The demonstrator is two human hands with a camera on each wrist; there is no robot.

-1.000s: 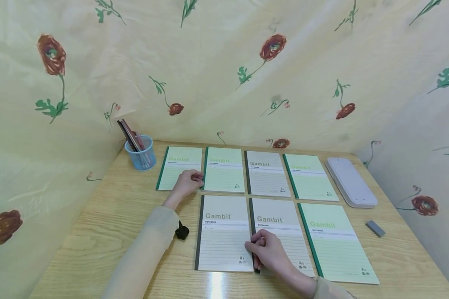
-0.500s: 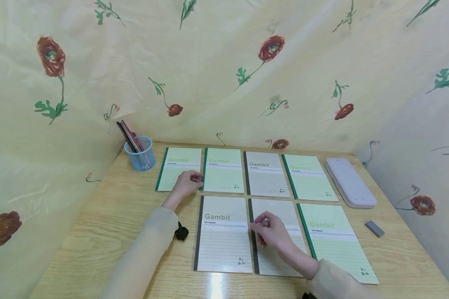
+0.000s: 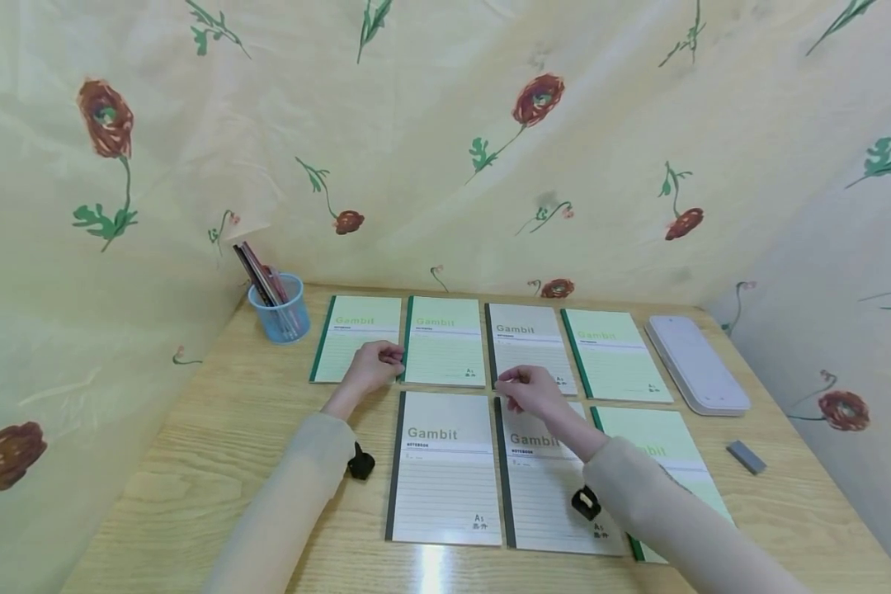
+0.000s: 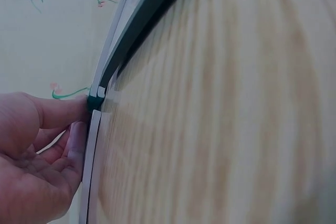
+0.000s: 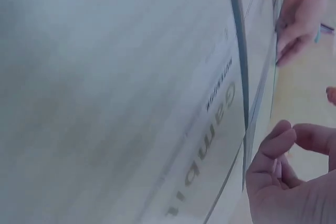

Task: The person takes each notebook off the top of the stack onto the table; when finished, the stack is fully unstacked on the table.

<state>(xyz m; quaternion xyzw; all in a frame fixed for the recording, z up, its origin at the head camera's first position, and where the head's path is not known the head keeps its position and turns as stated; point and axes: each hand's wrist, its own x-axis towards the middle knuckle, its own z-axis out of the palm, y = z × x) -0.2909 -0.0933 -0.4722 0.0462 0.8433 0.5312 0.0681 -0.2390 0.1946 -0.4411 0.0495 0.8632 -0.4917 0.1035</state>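
Notebooks lie in two rows on the table. The far-left green notebook is pinched at its near right corner by the left hand. The right hand, fingers loosely curled and holding nothing, hovers at the grey notebook; its near edge is best gripped squarely.

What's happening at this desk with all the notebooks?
A person has seven notebooks laid flat in two rows on a wooden table. The left hand holds the lower right corner of the far-left green notebook. The right hand, fingers pinched, is at the near edge of the grey notebook in the back row.
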